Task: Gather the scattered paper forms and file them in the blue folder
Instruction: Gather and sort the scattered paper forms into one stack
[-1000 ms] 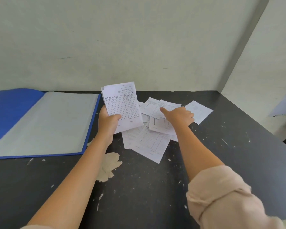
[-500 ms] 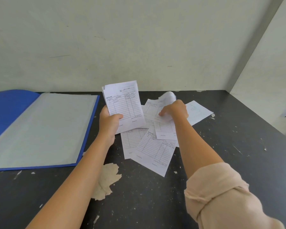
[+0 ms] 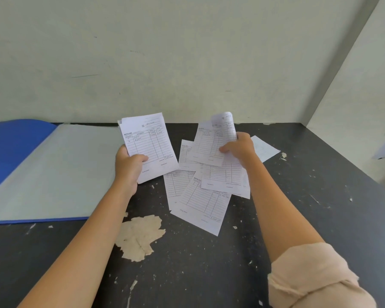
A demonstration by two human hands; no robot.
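Lifted since earlier: curled form (image 3: 216, 141), pinched in right hand (image 3: 239, 150). Left hand (image 3: 129, 165) grips form stack (image 3: 148, 145). Blue folder (image 3: 31, 165) lies open on surface (image 3: 298, 207).

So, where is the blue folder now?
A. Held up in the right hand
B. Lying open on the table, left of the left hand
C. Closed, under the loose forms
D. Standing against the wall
B: the blue folder lies open and flat beside the left hand.
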